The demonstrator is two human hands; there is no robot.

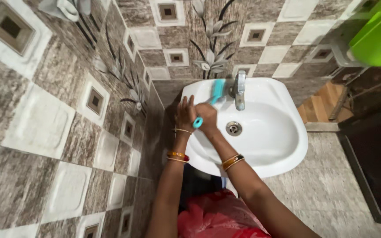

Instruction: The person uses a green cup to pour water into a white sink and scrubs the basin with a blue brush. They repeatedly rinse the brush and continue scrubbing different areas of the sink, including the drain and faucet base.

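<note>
A white wall-mounted wash basin point(287, 132) sits below me, with a metal tap point(240, 90) at its back and a drain point(233, 128) in the bowl. My right hand point(208, 118) grips the handle of a teal scrub brush point(214, 94); the brush head lies on the basin's back left rim beside the tap. My left hand point(184, 115) rests flat on the basin's left rim, fingers together, touching the right hand. Bangles circle both wrists.
Patterned brown and cream wall tiles point(67, 123) cover the left and back walls. A green plastic container point(378, 37) hangs at the top right. A wooden step point(325, 105) and a dark doorway lie to the right. Grey floor point(331, 189) spreads below.
</note>
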